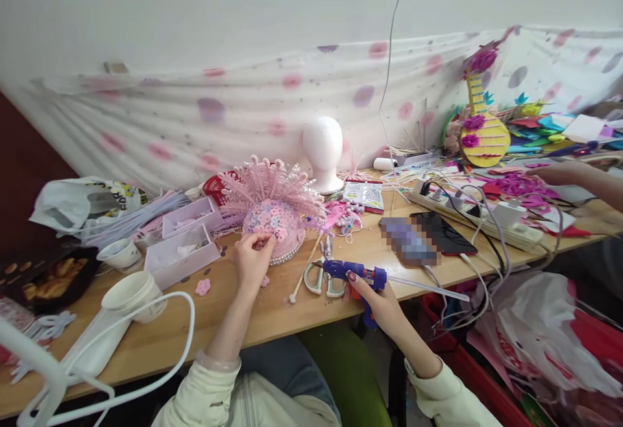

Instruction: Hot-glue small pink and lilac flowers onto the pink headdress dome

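My left hand (252, 257) pinches at the lower front of a pink flower-covered headpiece (273, 214) with feathery pink spikes on the wooden table (204, 323); whatever lies between the fingertips is too small to name. A blue glue gun (355, 274) is gripped in my right hand (377, 298) at the table's front edge, its nozzle pointing left, with a glue stick trailing out to the right. Scissors (321, 279) lie just under the gun.
A white foam head (322, 152) stands behind the headpiece. Clear boxes (182, 245), paper cups (131, 294), two phones (426, 237) and a power strip with cables (479, 216) crowd the table. Another person's hand (559, 172) rests over purple flowers at right.
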The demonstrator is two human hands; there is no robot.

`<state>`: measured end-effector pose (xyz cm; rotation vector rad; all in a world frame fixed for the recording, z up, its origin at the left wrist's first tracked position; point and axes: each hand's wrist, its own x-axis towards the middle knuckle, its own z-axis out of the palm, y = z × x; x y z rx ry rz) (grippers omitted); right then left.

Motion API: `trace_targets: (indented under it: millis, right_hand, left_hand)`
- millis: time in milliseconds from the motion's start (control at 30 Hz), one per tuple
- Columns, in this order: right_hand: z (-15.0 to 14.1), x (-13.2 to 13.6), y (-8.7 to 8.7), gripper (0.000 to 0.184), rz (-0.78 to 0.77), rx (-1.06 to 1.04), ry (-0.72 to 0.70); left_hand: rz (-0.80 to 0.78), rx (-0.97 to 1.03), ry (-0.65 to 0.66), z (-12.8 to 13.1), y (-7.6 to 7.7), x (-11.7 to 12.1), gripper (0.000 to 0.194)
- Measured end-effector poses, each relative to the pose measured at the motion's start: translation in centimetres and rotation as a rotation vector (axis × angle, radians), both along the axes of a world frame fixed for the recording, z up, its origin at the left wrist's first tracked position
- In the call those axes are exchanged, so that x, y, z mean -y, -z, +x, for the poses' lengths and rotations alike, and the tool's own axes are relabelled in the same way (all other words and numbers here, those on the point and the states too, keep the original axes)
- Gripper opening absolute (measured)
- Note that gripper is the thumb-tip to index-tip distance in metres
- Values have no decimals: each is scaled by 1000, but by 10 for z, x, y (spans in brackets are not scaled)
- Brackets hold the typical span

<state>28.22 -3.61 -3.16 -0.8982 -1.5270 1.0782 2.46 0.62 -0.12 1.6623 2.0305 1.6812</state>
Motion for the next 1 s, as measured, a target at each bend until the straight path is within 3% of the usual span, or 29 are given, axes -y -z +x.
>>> trace_targets:
  millis: [333, 433, 633, 1000]
  right_hand:
    - [-1, 1, -1, 56, 17, 20, -4]
    - [-1, 1, -2, 56, 24, 28, -5]
    - [0, 0, -1, 57, 23, 40, -23]
    - [0, -1, 5, 55, 15, 49, -29]
  left_hand:
    - [-47, -128, -132, 4, -11, -4, 12]
    - [-11, -160, -116, 1, -14, -6, 18]
    - [68, -244, -25, -3, -18, -17, 58]
    - [-12, -267, 63, -18, -18, -27, 65]
